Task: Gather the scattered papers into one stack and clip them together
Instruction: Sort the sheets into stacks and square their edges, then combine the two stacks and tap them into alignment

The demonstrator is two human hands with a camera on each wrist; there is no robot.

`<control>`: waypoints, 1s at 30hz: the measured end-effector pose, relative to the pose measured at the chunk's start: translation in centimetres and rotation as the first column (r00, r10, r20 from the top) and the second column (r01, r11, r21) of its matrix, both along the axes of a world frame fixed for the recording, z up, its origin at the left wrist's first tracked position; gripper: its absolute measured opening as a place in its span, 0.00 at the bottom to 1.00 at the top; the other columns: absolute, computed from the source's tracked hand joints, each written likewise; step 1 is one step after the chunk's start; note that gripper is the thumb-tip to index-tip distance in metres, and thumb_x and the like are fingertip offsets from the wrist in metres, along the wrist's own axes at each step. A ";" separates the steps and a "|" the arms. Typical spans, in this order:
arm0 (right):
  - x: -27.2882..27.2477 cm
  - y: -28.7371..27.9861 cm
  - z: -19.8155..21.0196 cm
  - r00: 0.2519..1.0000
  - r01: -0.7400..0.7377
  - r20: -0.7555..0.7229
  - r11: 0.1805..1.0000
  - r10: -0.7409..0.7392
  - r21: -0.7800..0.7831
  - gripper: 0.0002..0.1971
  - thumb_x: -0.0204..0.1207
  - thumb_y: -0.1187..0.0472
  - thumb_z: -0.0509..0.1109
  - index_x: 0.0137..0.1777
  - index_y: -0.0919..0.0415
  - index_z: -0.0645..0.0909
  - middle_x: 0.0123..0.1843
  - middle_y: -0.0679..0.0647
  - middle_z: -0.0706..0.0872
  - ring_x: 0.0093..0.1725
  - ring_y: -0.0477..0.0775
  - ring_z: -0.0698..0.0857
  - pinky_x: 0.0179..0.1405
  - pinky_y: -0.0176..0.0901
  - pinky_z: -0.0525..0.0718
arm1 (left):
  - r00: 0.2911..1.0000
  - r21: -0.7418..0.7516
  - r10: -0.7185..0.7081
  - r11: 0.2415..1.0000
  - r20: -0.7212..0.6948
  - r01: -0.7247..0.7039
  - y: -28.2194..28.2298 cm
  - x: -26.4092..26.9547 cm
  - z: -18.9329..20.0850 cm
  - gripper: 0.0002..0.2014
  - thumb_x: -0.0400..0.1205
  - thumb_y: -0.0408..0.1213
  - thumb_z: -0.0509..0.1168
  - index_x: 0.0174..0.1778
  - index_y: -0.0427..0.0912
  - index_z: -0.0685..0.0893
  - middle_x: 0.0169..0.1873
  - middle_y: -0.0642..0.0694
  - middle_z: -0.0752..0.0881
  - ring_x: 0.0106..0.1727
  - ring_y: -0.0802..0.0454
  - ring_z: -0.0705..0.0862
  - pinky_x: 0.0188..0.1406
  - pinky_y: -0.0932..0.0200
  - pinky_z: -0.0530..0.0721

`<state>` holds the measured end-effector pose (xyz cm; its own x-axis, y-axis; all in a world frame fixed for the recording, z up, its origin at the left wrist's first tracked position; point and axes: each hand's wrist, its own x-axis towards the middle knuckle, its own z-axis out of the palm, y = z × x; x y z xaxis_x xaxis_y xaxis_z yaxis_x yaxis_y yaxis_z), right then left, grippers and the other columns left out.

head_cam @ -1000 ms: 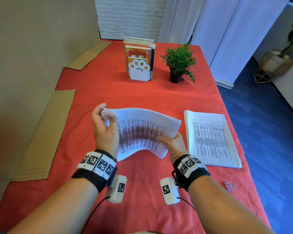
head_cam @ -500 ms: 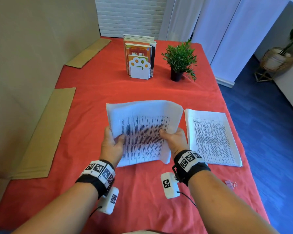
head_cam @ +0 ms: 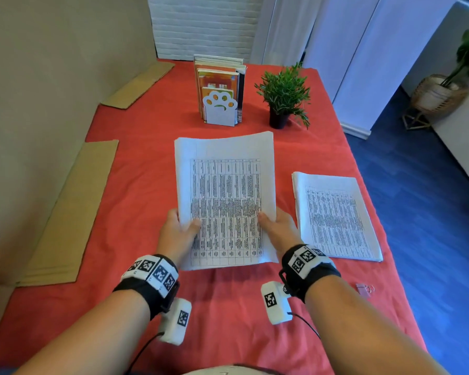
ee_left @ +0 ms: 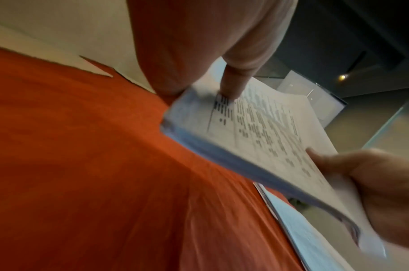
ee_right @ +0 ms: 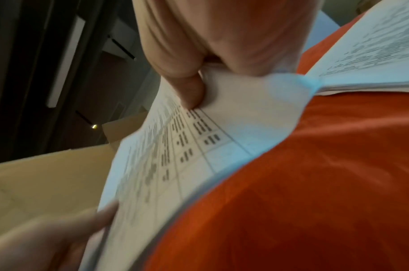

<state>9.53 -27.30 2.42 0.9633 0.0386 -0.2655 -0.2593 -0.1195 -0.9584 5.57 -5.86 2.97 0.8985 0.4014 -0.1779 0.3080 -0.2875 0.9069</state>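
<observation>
Your left hand (head_cam: 177,231) and right hand (head_cam: 279,230) grip one sheaf (head_cam: 225,196); a second stack (head_cam: 336,217) and one clip (head_cam: 364,289) lie on the tabletop (head_cam: 136,163).

The head camera looked down and forward over the table (head_cam: 136,185). Both wrist cameras looked up close from beneath; all three shared the papers (head_cam: 225,196) at 12 o'clock.
</observation>
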 end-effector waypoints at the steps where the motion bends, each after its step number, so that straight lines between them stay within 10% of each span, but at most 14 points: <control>1: 0.1 -0.2 -0.2 1.000 -0.012 -0.001 1.000 0.012 -0.010 0.07 0.80 0.62 0.65 0.50 0.50 0.82 0.49 0.55 0.88 0.52 0.58 0.87 0.63 0.61 0.83 | 1.000 0.010 -0.010 1.000 0.001 0.010 -0.3 -0.3 -0.2 0.12 0.79 0.34 0.67 0.54 0.44 0.71 0.42 0.50 0.82 0.48 0.43 0.83 0.48 0.51 0.81; 5: -0.4 -0.7 -0.3 0.997 -0.081 -0.026 0.991 0.079 -0.102 0.20 0.71 0.46 0.69 0.62 0.49 0.78 0.57 0.53 0.88 0.58 0.55 0.87 0.65 0.62 0.82 | 0.998 0.067 0.050 0.996 0.036 -0.053 -1.5 -0.8 -0.1 0.07 0.79 0.31 0.65 0.50 0.43 0.75 0.43 0.44 0.84 0.44 0.44 0.83 0.45 0.55 0.78; 9: -1.7 -1.3 0.3 0.999 -0.034 0.016 0.947 0.041 -0.318 0.19 0.79 0.52 0.64 0.67 0.58 0.73 0.62 0.55 0.84 0.60 0.56 0.83 0.62 0.47 0.78 | 0.991 0.113 0.113 0.986 0.069 -0.120 -2.7 -0.9 0.5 0.03 0.80 0.30 0.64 0.48 0.39 0.77 0.41 0.43 0.81 0.41 0.47 0.79 0.42 0.60 0.71; 14: -1.9 -3.3 0.5 0.996 -0.091 -0.063 0.852 0.068 -0.516 0.15 0.84 0.52 0.56 0.55 0.63 0.77 0.50 0.59 0.83 0.50 0.59 0.81 0.42 0.43 0.78 | 0.993 0.165 0.111 0.980 0.034 -0.115 -4.6 -0.6 0.0 0.07 0.80 0.29 0.64 0.52 0.31 0.78 0.45 0.36 0.84 0.45 0.44 0.81 0.45 0.56 0.75; 18: -1.1 -7.7 0.6 0.996 -0.063 -0.092 0.810 0.011 -0.583 0.19 0.85 0.58 0.53 0.52 0.74 0.80 0.51 0.67 0.83 0.50 0.60 0.79 0.49 0.45 0.73 | 0.995 0.201 0.094 0.976 -0.012 -0.090 -7.4 -0.9 0.0 0.07 0.82 0.30 0.63 0.53 0.31 0.77 0.45 0.38 0.81 0.45 0.44 0.78 0.47 0.55 0.74; 22: 0.1 -14.0 -0.3 0.984 0.054 -0.096 0.767 -0.150 -0.640 0.11 0.79 0.63 0.57 0.43 0.66 0.80 0.43 0.64 0.83 0.45 0.62 0.82 0.46 0.50 0.79 | 0.994 0.199 0.071 0.978 -0.082 -0.054 -10.5 -1.5 -0.6 0.02 0.83 0.29 0.60 0.47 0.36 0.72 0.33 0.47 0.75 0.30 0.49 0.73 0.20 0.69 0.73; 24: 0.5 -17.1 -0.2 0.978 0.044 -0.111 0.695 -0.176 -0.718 0.10 0.78 0.64 0.57 0.40 0.62 0.79 0.39 0.60 0.80 0.41 0.60 0.78 0.40 0.45 0.75 | 0.990 0.204 0.062 0.978 -0.130 -0.034 -11.6 -2.0 -1.4 0.02 0.83 0.29 0.60 0.48 0.37 0.72 0.35 0.47 0.77 0.34 0.48 0.74 0.24 0.69 0.74; 26: 1.1 -19.9 -0.4 0.964 -0.002 -0.177 0.657 -0.200 -0.754 0.11 0.78 0.67 0.58 0.46 0.66 0.83 0.45 0.62 0.82 0.47 0.63 0.81 0.44 0.46 0.75 | 0.984 0.209 0.057 0.978 -0.169 -0.020 -12.2 -2.2 -2.3 0.02 0.83 0.30 0.60 0.50 0.38 0.74 0.44 0.42 0.80 0.42 0.47 0.77 0.41 0.59 0.75; 30: 2.6 -23.3 -2.1 0.909 -0.056 -0.284 0.585 -0.305 -0.809 0.18 0.74 0.65 0.62 0.63 0.67 0.78 0.63 0.68 0.81 0.61 0.68 0.82 0.54 0.49 0.80 | 0.966 0.203 0.078 0.979 -0.245 -0.028 -12.6 -3.0 -4.1 0.03 0.83 0.31 0.60 0.51 0.37 0.75 0.46 0.39 0.83 0.36 0.44 0.80 0.35 0.59 0.76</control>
